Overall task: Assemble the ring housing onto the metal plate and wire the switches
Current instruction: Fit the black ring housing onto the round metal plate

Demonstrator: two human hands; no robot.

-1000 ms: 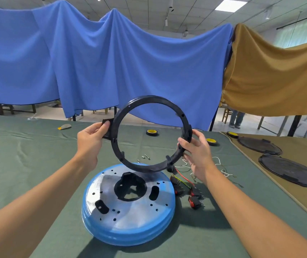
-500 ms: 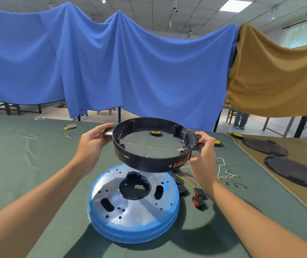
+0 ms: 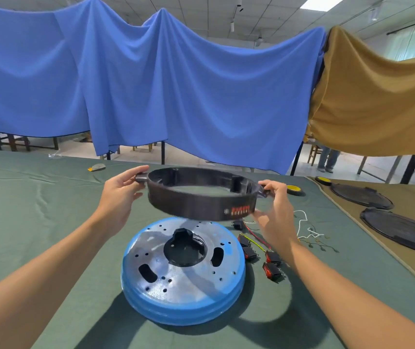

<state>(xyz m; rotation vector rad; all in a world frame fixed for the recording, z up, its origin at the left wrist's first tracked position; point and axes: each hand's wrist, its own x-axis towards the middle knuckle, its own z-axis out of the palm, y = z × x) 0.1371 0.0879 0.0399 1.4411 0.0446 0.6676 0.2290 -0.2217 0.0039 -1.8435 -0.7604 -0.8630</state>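
The left hand (image 3: pixel 118 195) pinches a stub handle on the ring's (image 3: pixel 196 205) left side between thumb and fingers. The right hand (image 3: pixel 274 210) grips the matching handle on the right, with its lower fingers curled under the ring's wall near the label (image 3: pixel 240 210).

A second ago the ring stood on edge, its opening facing the camera. Half a second ago it had tipped nearly flat. Now it lies about level, open side up, in the air over the far part of the plate (image 3: pixel 183 270) and not touching it. My reading is that the turn-over is done and the next step is to lower and line it up (the handles and label presumably set which way round it goes).

The plate sits on the green table (image 3: pixel 37 210) with the switches (image 3: pixel 272 265) just beside its right edge and loose wires (image 3: pixel 307 230) beyond them, not yet connected.

- The ring's near wall and the right hand's lower fingers are smeared by motion, and the label cannot be read.
- The ring's underside is out of sight, so I cannot tell how it would seat on the plate.
- The ring covers the plate's far rim.
- The right wrist hides part of the switch leads.
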